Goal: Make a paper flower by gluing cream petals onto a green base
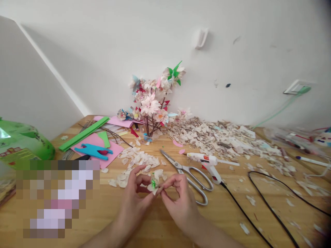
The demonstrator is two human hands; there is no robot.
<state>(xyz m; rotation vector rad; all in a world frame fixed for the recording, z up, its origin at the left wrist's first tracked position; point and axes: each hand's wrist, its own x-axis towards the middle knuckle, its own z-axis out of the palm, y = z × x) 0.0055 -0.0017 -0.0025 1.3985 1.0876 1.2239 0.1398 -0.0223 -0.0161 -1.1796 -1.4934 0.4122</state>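
Observation:
Between my two hands is a small flower with pale petals and a bright green centre. My left hand is closed around its left side, fingers curled and thumb underneath. From the right, my right hand pinches at the flower's edge, with thumb and forefinger together. Loose pale petals lie on the wooden table just beyond my hands. Silver scissors lie open beside my right hand, and a white glue gun rests to their right.
A bunch of handmade flowers stands at the back. Dried petals cover the back right. Pink paper, a blue piece and a green bag are on the left. A black cord runs across the right.

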